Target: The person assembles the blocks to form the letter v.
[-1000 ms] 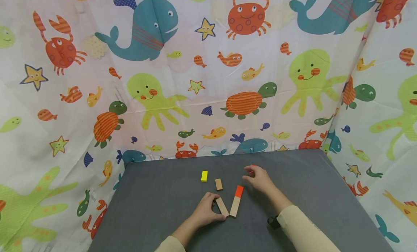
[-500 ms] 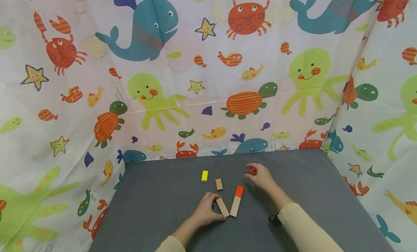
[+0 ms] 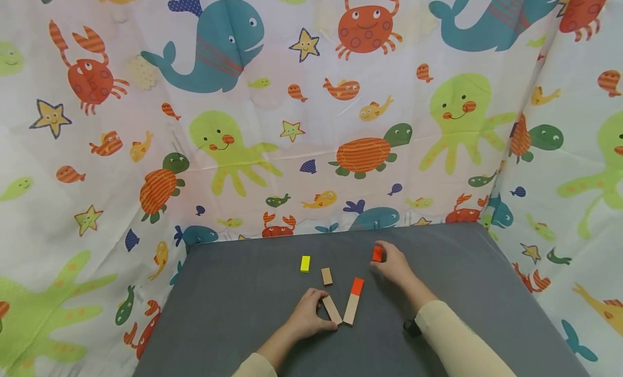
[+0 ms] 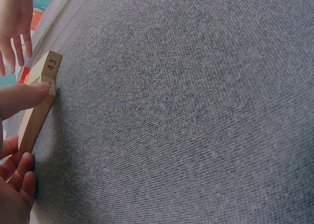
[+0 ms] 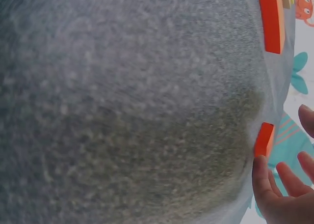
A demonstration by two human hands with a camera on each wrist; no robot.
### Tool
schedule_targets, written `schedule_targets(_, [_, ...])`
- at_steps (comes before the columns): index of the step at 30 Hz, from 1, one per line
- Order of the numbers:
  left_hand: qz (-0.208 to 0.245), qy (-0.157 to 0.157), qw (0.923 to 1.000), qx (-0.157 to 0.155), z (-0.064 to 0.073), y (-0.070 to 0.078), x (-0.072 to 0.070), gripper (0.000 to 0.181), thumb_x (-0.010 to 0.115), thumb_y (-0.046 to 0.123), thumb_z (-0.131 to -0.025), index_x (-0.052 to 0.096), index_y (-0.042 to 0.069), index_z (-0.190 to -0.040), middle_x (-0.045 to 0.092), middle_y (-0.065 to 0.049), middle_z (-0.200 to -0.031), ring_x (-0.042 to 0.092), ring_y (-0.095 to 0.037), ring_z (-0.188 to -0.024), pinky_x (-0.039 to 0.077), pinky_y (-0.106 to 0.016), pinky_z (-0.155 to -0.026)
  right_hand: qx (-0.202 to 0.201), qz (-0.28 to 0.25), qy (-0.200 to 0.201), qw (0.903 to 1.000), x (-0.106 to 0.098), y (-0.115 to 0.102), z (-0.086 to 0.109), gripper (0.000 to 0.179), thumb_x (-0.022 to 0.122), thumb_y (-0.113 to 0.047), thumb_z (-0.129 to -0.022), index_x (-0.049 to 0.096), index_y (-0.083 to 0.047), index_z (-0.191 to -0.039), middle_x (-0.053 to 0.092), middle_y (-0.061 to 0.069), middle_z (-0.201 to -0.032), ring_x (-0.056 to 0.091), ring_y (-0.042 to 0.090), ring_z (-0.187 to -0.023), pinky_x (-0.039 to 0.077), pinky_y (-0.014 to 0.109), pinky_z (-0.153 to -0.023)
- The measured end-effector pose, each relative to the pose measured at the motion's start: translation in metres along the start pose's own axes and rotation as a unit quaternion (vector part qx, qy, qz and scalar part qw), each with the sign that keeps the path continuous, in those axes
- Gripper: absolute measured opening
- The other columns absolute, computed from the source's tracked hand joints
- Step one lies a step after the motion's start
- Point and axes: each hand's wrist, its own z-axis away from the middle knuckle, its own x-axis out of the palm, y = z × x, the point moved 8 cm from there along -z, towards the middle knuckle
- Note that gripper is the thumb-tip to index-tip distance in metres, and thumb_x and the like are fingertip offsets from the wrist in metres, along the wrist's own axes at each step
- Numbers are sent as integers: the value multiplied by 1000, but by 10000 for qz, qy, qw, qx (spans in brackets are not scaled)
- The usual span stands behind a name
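Observation:
My left hand [image 3: 309,313] holds a long wooden block [image 3: 332,309] between thumb and fingers. In the left wrist view, its thumb lies over the near end, where numbers are printed. That block meets a second long wooden block [image 3: 351,310] in a V. A red block [image 3: 357,286] lies at the second block's far end. Farther right, a small red block [image 3: 377,253] stands beside my right hand [image 3: 393,263]. In the right wrist view, one fingertip touches the small red block [image 5: 265,139], while the other fingers [image 5: 289,179] are spread and clear of it.
A short wooden block [image 3: 326,276] lies just beyond the V. Behind it to the left is a yellow block [image 3: 305,264]. The grey cloth-covered table [image 3: 233,290] ends at a curtain [image 3: 311,150] printed with sea animals.
My right hand has shifted slightly right and its fingers have moved off the small red block, which now shows more fully. The left hand and the other blocks have stayed in place.

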Motion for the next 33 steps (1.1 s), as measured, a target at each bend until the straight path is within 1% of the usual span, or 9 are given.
schedule_targets(4, [0, 21, 10000, 54, 2, 0, -1, 75, 94, 36, -67, 61, 16, -131, 52, 4, -119, 53, -13, -101, 48, -35, -84, -44, 99, -109, 9999, 5, 3, -3, 70, 78, -12, -88, 44, 2, -147, 46, 27, -149, 44, 46, -137, 34, 60, -111])
schedule_targets(9, [53, 54, 10000, 42, 2, 0, -2, 75, 95, 34, -67, 61, 14, -131, 52, 4, -118, 53, -14, -101, 48, -36, -84, -83, 140, -277, 9995, 11, 6, -4, 71, 78, -12, -87, 44, 0, -148, 47, 27, -148, 45, 47, -136, 34, 61, -111])
schedule_targets(13, [19, 61, 10000, 27, 2, -1, -2, 76, 95, 35, -66, 61, 14, -131, 52, 3, -118, 53, -15, -101, 49, -38, -84, 55, 179, -434, 9989, 16, 8, -5, 71, 77, -12, -87, 44, -3, -149, 47, 27, -149, 45, 47, -136, 35, 62, -110])
schedule_targets(16, [-13, 36, 10000, 32, 1, -1, -2, 76, 95, 36, -66, 61, 15, -131, 52, 4, -119, 53, -14, -101, 49, -38, -84, 108, 212, -392, 9989, 15, 9, -6, 70, 77, -9, -86, 45, -3, -148, 47, 27, -148, 45, 47, -135, 36, 61, -109])
schedule_targets(20, [37, 42, 10000, 16, 0, -2, -2, 76, 95, 36, -66, 61, 15, -130, 52, 4, -118, 53, -14, -101, 49, -38, -84, -4, 243, -284, 9993, 13, 9, -9, 69, 76, -5, -85, 46, -1, -147, 47, 28, -148, 45, 47, -136, 36, 61, -109])
schedule_targets(24, [36, 47, 10000, 14, 1, -1, -2, 75, 95, 35, -66, 61, 14, -130, 52, 4, -118, 53, -15, -101, 49, -37, -84, -25, 374, -279, 9989, 14, 10, -10, 66, 77, -3, -84, 49, 0, -144, 49, 28, -146, 47, 46, -134, 37, 60, -109])
schedule_targets(27, [31, 44, 10000, 25, 2, -1, -2, 75, 95, 35, -67, 61, 14, -130, 52, 4, -118, 53, -15, -101, 48, -37, -84, 90, 393, -221, 9989, 14, 13, -9, 63, 77, -3, -84, 52, 0, -142, 54, 27, -141, 52, 44, -128, 40, 59, -107])
schedule_targets(30, [28, 60, 10000, 51, 2, 0, -2, 75, 95, 34, -67, 61, 13, -130, 52, 4, -117, 53, -16, -101, 48, -37, -83, 258, 309, -83, 9992, 13, 18, -10, 60, 78, -5, -85, 54, 0, -140, 61, 24, -129, 59, 39, -116, 46, 56, -99])
schedule_targets(33, [12, 61, 10000, 69, 2, 1, -2, 75, 95, 34, -67, 61, 13, -130, 52, 3, -117, 53, -16, -101, 48, -36, -83, 499, 244, -35, 9984, 12, 24, -11, 59, 79, -10, -87, 55, -1, -140, 65, 21, -118, 63, 33, -104, 49, 51, -91])
